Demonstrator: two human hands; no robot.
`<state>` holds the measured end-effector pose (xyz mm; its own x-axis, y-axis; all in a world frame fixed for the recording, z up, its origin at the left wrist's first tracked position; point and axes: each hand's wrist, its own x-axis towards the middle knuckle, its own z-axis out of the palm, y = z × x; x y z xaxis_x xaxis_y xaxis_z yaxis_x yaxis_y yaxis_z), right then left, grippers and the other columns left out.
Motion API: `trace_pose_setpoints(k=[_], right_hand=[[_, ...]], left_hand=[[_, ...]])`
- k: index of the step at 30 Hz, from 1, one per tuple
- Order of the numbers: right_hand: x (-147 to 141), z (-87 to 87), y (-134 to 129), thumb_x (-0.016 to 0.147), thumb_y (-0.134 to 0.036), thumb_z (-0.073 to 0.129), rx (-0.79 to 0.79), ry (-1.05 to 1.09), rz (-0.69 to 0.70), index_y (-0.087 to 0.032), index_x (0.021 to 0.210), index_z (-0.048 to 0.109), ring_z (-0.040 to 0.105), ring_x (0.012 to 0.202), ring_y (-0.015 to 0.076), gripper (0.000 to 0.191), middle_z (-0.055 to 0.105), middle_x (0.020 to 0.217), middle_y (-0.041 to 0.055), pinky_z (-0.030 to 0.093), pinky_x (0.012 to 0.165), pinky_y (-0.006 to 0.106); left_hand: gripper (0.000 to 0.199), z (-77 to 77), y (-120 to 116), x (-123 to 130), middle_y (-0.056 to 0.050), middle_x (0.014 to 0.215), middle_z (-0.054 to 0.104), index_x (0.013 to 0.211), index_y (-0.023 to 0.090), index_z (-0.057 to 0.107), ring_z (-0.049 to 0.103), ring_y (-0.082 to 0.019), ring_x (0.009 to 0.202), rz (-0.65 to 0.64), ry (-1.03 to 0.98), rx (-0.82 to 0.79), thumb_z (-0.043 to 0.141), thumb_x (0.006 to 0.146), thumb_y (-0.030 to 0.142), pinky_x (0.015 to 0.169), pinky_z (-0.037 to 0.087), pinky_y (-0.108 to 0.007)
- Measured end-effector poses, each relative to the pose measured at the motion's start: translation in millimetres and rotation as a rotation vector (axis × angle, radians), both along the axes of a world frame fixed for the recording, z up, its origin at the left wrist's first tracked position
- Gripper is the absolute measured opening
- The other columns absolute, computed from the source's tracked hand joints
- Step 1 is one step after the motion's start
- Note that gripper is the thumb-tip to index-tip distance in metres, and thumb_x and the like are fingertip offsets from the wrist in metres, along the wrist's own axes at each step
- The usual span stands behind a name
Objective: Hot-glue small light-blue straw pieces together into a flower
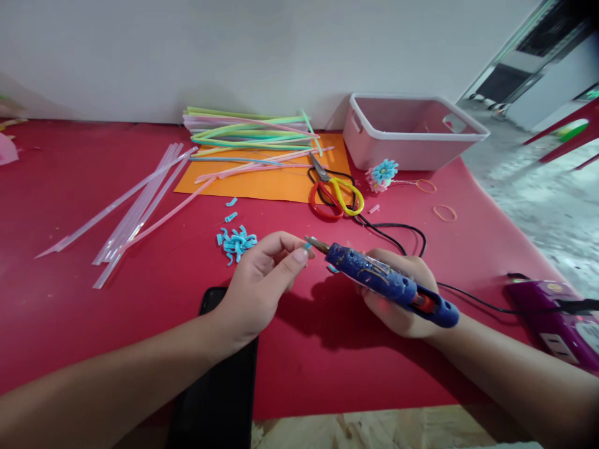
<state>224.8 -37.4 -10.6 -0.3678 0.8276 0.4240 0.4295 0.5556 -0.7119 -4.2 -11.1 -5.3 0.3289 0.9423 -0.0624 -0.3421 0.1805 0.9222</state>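
My left hand (266, 284) pinches a small blue pipe cleaner piece (307, 246) between thumb and forefinger; most of it is hidden by the fingertips. Wrapped round a dark blue hot glue gun (374, 271) is my right hand (402, 299). The gun's metal nozzle points left and meets or nearly touches the blue piece. Left of my left hand lies a small heap of bent blue pipe cleaner pieces (238, 242), with two loose ones just behind it. Another blue bit (332, 269) rests on the red table under the gun.
Scissors (334, 193) and pipe cleaners (253, 134) lie on orange paper (281, 184). Clear glue sticks (140, 212) lie left. A pink bin (397, 146), a pipe cleaner flower (384, 171), a black cord (397, 227) and a purple power strip (556, 318) are right. A black phone (219, 386) lies in front.
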Motion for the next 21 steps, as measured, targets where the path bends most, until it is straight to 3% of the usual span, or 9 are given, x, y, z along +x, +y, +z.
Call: trace_pose_setpoints(k=[9, 21], right_hand=[[-4.8, 9.8, -0.6, 0.079, -0.014, 0.058, -0.003, -0.029, 0.002, -0.023, 0.080, 0.054, 0.046, 0.042, 0.0068, 0.011, 0.056, 0.058, -0.0058, 0.039, 0.040, 0.020], [1.7, 0.9, -2.2, 0.080, -0.011, 0.061, -0.014, -0.005, -0.021, -0.024, 0.086, 0.056, 0.051, 0.045, 0.0080, 0.015, 0.060, 0.063, -0.0051, 0.042, 0.043, 0.020]], left_hand=[[0.012, 2.1, -0.7, 0.4, 0.006, 0.063, 0.050, 0.082, 0.020, 0.072, 0.032, -0.004, 0.051, 0.006, -0.017, -0.005, 0.074, 0.090, 0.029, 0.049, 0.028, -0.015], [0.018, -2.5, 0.1, -0.5, 0.006, 0.067, 0.050, 0.085, 0.022, 0.072, 0.035, -0.004, 0.053, 0.009, 0.025, 0.003, 0.076, 0.089, 0.040, 0.051, 0.030, -0.017]])
